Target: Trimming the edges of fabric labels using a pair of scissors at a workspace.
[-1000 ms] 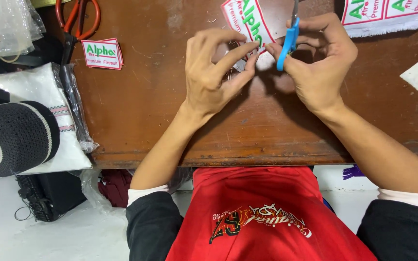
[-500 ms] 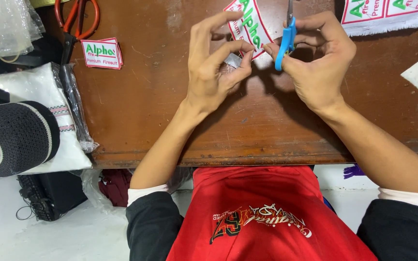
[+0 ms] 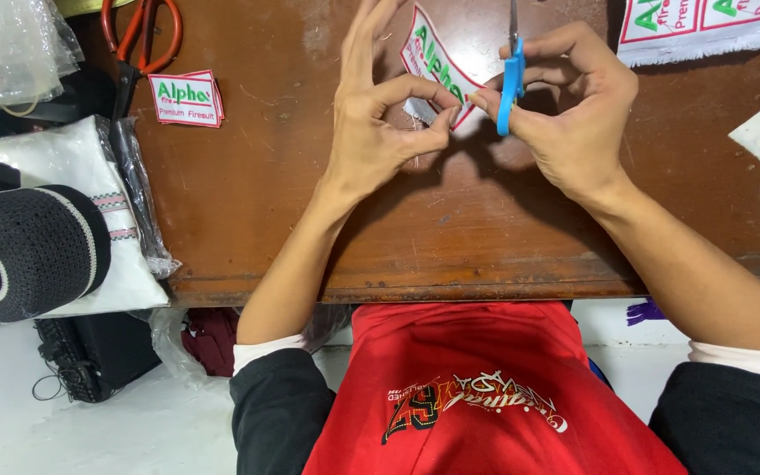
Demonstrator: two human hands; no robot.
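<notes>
Our left hand [image 3: 378,132] pinches thumb to index, other fingers raised and spread. Our right hand [image 3: 573,110] is curled, thumb and fingers closed. Both forearms angle inward, fingertips nearly meeting.

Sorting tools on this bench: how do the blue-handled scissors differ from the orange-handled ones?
The blue-handled scissors sit in the right hand, upright, small; the orange-handled scissors lie untouched on the wooden table at its far left, looking larger. Both point their blades away from their coloured loops.

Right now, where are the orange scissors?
In the head view, the orange scissors lie at the top left of the brown table, just above the small stack of patches and well left of the left hand.
</notes>
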